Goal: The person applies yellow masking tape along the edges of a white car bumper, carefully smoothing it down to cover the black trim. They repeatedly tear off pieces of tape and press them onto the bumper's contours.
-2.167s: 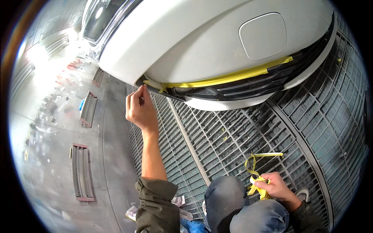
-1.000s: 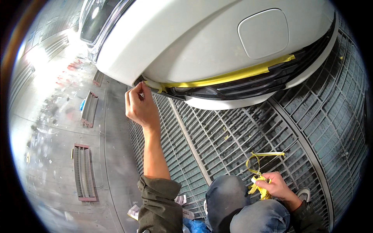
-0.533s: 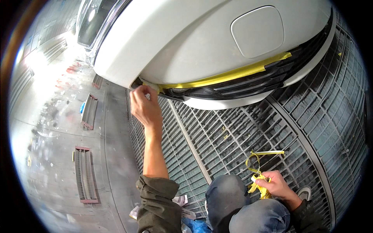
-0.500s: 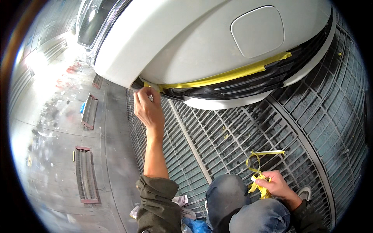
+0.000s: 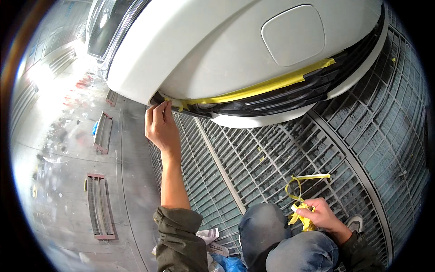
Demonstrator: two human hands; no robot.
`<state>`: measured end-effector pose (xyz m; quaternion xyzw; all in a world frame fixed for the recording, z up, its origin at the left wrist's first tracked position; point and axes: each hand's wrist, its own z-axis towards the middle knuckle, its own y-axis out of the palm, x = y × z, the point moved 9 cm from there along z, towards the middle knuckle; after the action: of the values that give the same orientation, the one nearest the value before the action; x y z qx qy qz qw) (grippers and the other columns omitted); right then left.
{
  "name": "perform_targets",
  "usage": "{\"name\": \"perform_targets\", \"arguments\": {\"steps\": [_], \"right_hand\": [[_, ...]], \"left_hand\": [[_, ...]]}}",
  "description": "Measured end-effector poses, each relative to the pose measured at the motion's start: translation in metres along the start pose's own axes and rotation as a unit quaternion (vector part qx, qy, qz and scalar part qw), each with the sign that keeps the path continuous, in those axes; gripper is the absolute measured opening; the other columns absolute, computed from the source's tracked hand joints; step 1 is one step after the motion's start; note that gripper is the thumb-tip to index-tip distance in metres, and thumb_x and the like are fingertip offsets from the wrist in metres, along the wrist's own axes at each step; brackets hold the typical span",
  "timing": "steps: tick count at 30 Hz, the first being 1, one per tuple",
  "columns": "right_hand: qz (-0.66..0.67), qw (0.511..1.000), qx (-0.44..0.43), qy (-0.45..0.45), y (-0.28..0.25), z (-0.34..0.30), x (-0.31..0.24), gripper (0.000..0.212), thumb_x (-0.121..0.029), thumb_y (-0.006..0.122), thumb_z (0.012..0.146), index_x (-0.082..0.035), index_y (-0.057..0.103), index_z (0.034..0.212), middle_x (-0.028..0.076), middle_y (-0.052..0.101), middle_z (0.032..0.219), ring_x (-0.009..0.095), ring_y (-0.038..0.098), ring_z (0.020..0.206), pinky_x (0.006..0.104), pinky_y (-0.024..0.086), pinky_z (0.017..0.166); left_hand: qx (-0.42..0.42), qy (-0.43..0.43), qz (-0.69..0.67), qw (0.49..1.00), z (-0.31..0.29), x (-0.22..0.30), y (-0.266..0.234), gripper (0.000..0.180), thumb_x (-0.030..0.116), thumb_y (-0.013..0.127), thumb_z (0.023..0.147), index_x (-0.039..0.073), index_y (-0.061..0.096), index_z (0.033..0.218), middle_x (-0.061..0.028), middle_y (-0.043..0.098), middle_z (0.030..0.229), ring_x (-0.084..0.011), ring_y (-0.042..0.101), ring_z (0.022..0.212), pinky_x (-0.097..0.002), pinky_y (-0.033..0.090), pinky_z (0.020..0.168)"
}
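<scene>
A white car bumper (image 5: 208, 59) fills the top of the head view. Along the lower border of its painted panel, above a black grille (image 5: 281, 100), runs a strip of yellow masking tape (image 5: 258, 87). My left hand (image 5: 161, 129) reaches up to the bumper's left corner, its bent fingertips closed at the tape's left end; the exact pinch is partly hidden. Low on the right, by my knee, my right hand (image 5: 322, 214) grips a crumpled wad of yellow masking tape (image 5: 307, 223). A loose curl of that tape (image 5: 297, 186) sticks out beyond the fingers.
Beneath the bumper lies a metal floor grating (image 5: 267, 167) with scraps of yellow tape. Slatted metal fixtures (image 5: 100, 206) are set along the grey wall (image 5: 59, 181) at left. White paper and a blue plastic sheet (image 5: 230, 263) lie beside my knees (image 5: 265, 226).
My left hand has shifted slightly left along the bumper's corner, and its fingers are at a new angle. My right hand keeps its hold on the wad. The view has moved a little.
</scene>
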<state>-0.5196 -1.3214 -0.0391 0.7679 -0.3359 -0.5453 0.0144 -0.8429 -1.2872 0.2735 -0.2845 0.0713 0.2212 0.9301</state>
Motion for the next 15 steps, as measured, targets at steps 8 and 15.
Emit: {"name": "perform_targets", "arguments": {"steps": [8,15], "right_hand": [[-0.017,1.0,0.002,-0.007,-0.004,0.001,0.001,0.024,-0.019,0.067,0.087,0.004,0.067,0.082,-0.003,0.056,0.062,0.003,0.048,0.06,0.0239,0.038,0.053],[-0.008,1.0,0.006,-0.003,0.001,0.003,0.008,0.022,-0.018,0.068,0.086,0.005,0.067,0.084,-0.001,0.057,0.062,0.003,0.048,0.061,0.0241,0.038,0.053]], "left_hand": [[-0.035,-0.058,-0.021,0.997,-0.025,0.012,0.013,0.007,0.01,0.068,0.084,0.003,0.066,0.083,-0.0073,0.064,0.081,-0.0224,0.062,0.067,-0.0325,0.05,0.058],[-0.056,-0.066,-0.039,0.995,-0.082,0.015,0.016,0.007,0.008,0.068,0.084,0.001,0.065,0.083,-0.0075,0.063,0.079,-0.019,0.06,0.063,-0.0297,0.048,0.055]]}}
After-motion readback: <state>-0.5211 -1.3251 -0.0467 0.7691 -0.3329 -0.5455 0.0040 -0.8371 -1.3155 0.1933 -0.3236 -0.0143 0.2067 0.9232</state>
